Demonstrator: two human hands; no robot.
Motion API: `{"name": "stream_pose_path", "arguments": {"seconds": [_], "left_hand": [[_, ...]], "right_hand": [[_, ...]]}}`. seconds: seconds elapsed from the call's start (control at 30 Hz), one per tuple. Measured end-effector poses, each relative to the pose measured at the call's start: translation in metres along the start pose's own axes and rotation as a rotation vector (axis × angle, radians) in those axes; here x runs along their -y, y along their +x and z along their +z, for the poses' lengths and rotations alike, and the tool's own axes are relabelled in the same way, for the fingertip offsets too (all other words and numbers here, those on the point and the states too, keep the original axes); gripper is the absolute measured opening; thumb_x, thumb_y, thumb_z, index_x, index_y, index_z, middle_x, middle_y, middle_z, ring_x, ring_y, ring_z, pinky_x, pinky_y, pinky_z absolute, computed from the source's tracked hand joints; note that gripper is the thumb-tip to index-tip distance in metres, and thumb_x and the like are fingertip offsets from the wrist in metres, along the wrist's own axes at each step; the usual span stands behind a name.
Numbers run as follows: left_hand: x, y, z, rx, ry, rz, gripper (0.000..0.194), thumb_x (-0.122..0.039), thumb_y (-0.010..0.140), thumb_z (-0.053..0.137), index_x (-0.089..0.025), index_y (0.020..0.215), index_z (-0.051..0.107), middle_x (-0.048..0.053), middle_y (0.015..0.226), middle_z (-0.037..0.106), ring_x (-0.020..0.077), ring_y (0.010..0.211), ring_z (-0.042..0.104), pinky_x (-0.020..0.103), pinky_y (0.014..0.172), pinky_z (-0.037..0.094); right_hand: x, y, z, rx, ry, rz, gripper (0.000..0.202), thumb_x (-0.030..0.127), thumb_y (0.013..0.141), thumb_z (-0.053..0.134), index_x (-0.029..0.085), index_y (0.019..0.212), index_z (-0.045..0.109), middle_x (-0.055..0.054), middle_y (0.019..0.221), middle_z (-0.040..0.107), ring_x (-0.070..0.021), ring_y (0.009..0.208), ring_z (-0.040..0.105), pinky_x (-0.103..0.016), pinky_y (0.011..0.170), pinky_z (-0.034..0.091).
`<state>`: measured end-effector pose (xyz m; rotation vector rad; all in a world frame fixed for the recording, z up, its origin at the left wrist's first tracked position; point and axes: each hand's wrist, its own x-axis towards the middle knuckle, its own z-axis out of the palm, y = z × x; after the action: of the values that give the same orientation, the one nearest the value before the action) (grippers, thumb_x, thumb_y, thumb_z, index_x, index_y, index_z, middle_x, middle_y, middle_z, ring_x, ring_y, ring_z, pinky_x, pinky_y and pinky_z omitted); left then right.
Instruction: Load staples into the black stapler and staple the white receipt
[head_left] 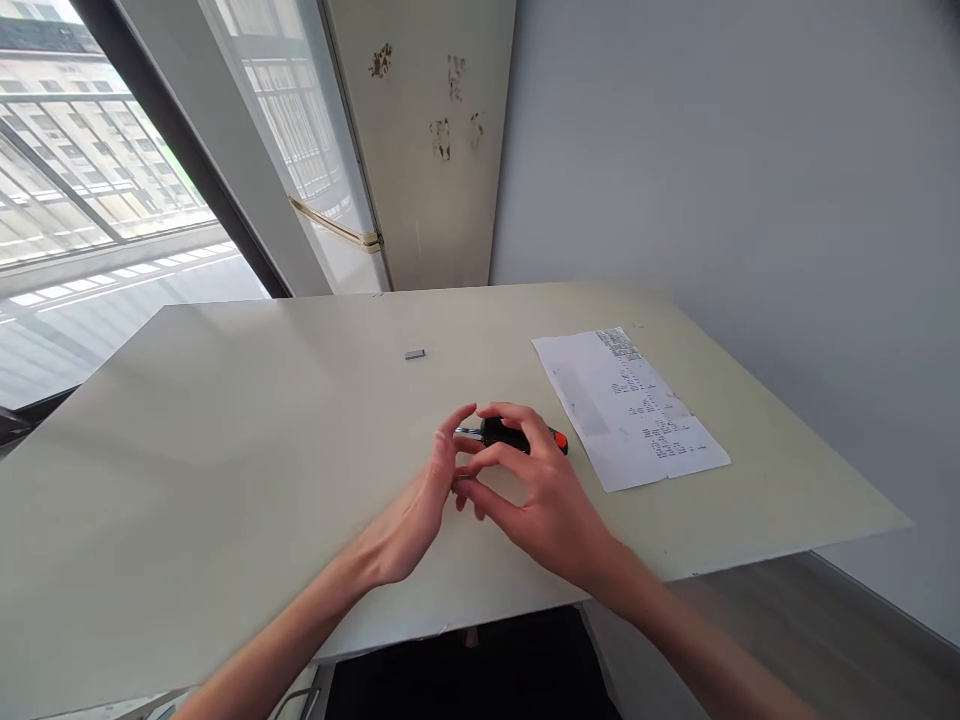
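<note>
Nearest, below the grip and past the table's front edge, a black surface (480,670) is cut off by the bottom of the view; what it belongs to is hard to say. To its left, some thin metal or wire (304,695) is cropped too. Both forearms come in from below, cut off by the frame.

The left hand (424,500) is turned edge-on, its thumb raised and its other fingers largely hidden, so whether it is closed on anything cannot be told. The right hand (536,490) reaches across to meet it, thumb and forefinger pinched together on a small thin piece (462,477) right against the left hand's fingers. Only a sliver of that piece shows, too little to tell what it is.

Just beyond the pinch and to its right is a tool with a black and orange handle (561,441), partly covered by the right hand. A bit of bright shaft shows toward the left hand; its tip is hidden, and whether it is held or lying on the table (247,470) is unclear.

Right of the grip lies a sheet of paper (592,400), its print too small to read. Farther off, beyond the grip and slightly left, sits a small grey bar (415,354). At the back stand a tall cabinet (427,210) with worn brown patches, its top cropped, a plain wall (712,180) to the right, and a bright, washed-out window (97,170) to the left.
</note>
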<state>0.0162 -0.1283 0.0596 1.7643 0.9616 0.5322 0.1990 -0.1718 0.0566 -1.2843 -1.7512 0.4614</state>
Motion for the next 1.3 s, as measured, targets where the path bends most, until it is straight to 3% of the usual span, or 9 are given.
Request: {"name": "stream_pose_path", "arguments": {"seconds": [0.13, 0.23, 0.37, 0.5, 0.7, 0.87, 1.07, 1.2, 1.3], "left_hand": [[-0.005, 0.013, -0.011, 0.005, 0.02, 0.035, 0.062, -0.06, 0.112, 0.012, -0.03, 0.156, 0.044, 0.009, 0.118, 0.07, 0.0207, 0.091, 0.067, 0.04, 0.088, 0.054], [0.005, 0.026, -0.017, -0.123, 0.205, 0.085, 0.048, -0.061, 0.108, 0.04, -0.024, 0.123, 0.068, 0.004, 0.094, 0.067, 0.0194, 0.082, 0.061, 0.034, 0.076, 0.051], [0.034, 0.043, -0.016, -0.293, 0.409, 0.164, 0.033, -0.052, 0.103, 0.056, -0.026, 0.122, 0.066, 0.005, 0.106, 0.063, 0.0199, 0.092, 0.061, 0.028, 0.066, 0.049], [0.062, 0.059, -0.014, -0.249, 0.531, 0.232, 0.048, -0.048, 0.099, 0.065, -0.028, 0.141, 0.054, 0.008, 0.137, 0.057, 0.0257, 0.122, 0.059, 0.039, 0.096, 0.054], [0.073, 0.066, -0.017, -0.183, 0.566, 0.284, 0.031, -0.05, 0.098, 0.066, -0.026, 0.116, 0.07, 0.008, 0.127, 0.063, 0.0286, 0.122, 0.057, 0.047, 0.108, 0.048], [0.065, 0.05, -0.035, -0.05, 0.467, 0.301, 0.03, -0.049, 0.099, 0.065, -0.025, 0.114, 0.074, 0.008, 0.123, 0.068, 0.0259, 0.115, 0.062, 0.041, 0.103, 0.051], [0.071, 0.036, -0.077, 0.1, 0.306, 0.158, 0.034, -0.05, 0.102, 0.062, -0.025, 0.118, 0.079, 0.005, 0.109, 0.076, 0.0173, 0.08, 0.067, 0.028, 0.066, 0.052], [0.076, 0.039, -0.081, 0.157, 0.283, 0.236, 0.028, -0.051, 0.095, 0.073, -0.027, 0.103, 0.084, 0.004, 0.096, 0.081, 0.0204, 0.089, 0.07, 0.032, 0.08, 0.055], [0.076, 0.043, -0.073, 0.209, 0.287, 0.315, 0.026, -0.053, 0.09, 0.079, -0.027, 0.088, 0.085, 0.003, 0.083, 0.081, 0.0199, 0.082, 0.068, 0.036, 0.092, 0.051]], "right_hand": [[-0.017, -0.001, -0.046, -0.086, 0.069, 0.155, 0.015, 0.042, 0.096, 0.072, 0.028, 0.094, 0.074, -0.006, 0.115, 0.077, -0.0256, 0.108, 0.074, -0.043, 0.095, 0.06], [-0.059, 0.0, -0.091, -0.134, 0.086, 0.409, 0.029, 0.053, 0.094, 0.072, 0.025, 0.094, 0.072, -0.006, 0.095, 0.081, -0.024, 0.089, 0.077, -0.037, 0.079, 0.06], [-0.144, 0.001, -0.151, -0.229, -0.11, 0.591, 0.033, 0.054, 0.091, 0.071, 0.024, 0.103, 0.072, -0.008, 0.093, 0.082, -0.0235, 0.08, 0.075, -0.033, 0.065, 0.055], [-0.214, 0.005, -0.196, -0.184, -0.403, 0.678, 0.026, 0.044, 0.092, 0.063, 0.022, 0.102, 0.073, -0.008, 0.1, 0.082, -0.0222, 0.082, 0.076, -0.036, 0.076, 0.055], [-0.248, 0.015, -0.222, -0.118, -0.553, 0.692, 0.021, 0.039, 0.086, 0.063, 0.022, 0.087, 0.075, -0.011, 0.094, 0.081, -0.0268, 0.086, 0.072, -0.04, 0.076, 0.052], [-0.206, 0.023, -0.196, -0.138, -0.569, 0.543, 0.029, 0.041, 0.091, 0.063, 0.023, 0.112, 0.074, -0.013, 0.116, 0.077, -0.0289, 0.098, 0.071, -0.044, 0.085, 0.054], [-0.112, 0.022, -0.103, 0.329, 0.043, 0.309, 0.04, 0.06, 0.098, 0.062, 0.034, 0.128, 0.07, -0.006, 0.138, 0.071, -0.0298, 0.126, 0.065, -0.044, 0.102, 0.053], [-0.095, 0.024, -0.047, 0.293, 0.321, 0.398, 0.045, 0.065, 0.103, 0.05, 0.029, 0.116, 0.072, -0.006, 0.127, 0.074, -0.0273, 0.122, 0.067, -0.043, 0.105, 0.051], [-0.095, 0.029, -0.023, 0.228, 0.431, 0.462, 0.05, 0.068, 0.103, 0.048, 0.025, 0.1, 0.073, -0.006, 0.112, 0.077, -0.025, 0.111, 0.07, -0.04, 0.102, 0.052]]}}
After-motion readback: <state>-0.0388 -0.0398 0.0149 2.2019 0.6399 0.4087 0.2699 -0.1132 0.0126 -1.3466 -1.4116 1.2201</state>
